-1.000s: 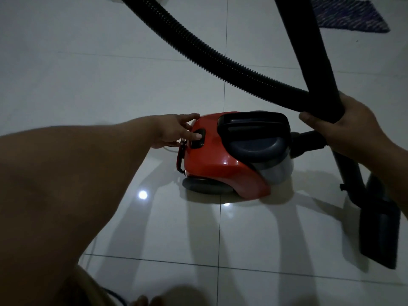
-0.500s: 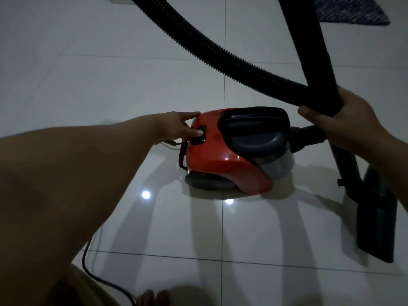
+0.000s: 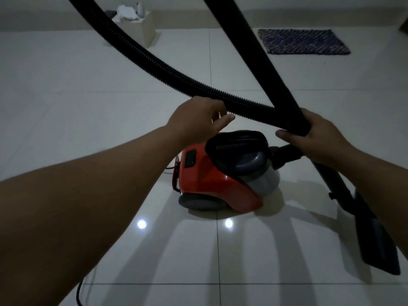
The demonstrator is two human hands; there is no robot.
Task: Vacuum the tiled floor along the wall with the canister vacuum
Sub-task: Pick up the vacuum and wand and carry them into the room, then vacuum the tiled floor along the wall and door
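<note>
Right hand grips wand above vacuum; left hand spread, empty, just under hose.

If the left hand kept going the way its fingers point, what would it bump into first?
Probably the ribbed hose: the left hand reaches up toward it with open fingers, nearly touching, though depth is hard to judge.

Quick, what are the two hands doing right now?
Left hand: open, holding nothing, by the hose.
Right hand: closed around the vacuum's black wand.
</note>
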